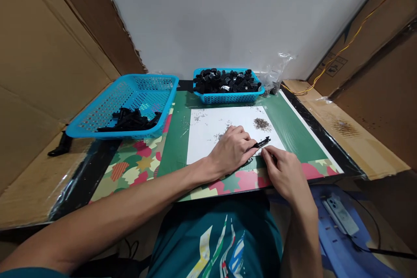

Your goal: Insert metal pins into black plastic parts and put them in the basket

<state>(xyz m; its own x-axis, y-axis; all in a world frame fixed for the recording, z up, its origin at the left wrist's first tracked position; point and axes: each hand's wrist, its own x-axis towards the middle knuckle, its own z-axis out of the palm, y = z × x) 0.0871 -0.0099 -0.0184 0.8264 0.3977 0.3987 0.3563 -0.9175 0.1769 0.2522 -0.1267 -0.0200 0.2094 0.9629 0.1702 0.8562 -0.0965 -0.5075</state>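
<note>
My left hand (233, 147) is closed around a slim black plastic part (263, 142), whose end sticks out to the right past the fingers. Close beside that end, my right hand (285, 169) has thumb and forefinger pinched together; whatever is between them is too small to make out. Under both hands lies a white sheet (200, 150). A heap of tiny brownish metal pieces (261, 124) sits on it beyond the black part. Fine dark bits (199, 117) are scattered over its left side. Another black piece (249, 161) rests partly hidden below my left hand.
A blue basket (122, 84) at left holds several black parts. Behind the sheet, a second blue basket (230, 97) is heaped with small black pieces, beside a clear plastic bag (275, 76). Cardboard walls flank the table. A phone (340, 215) lies on a blue stool (325, 243) at right.
</note>
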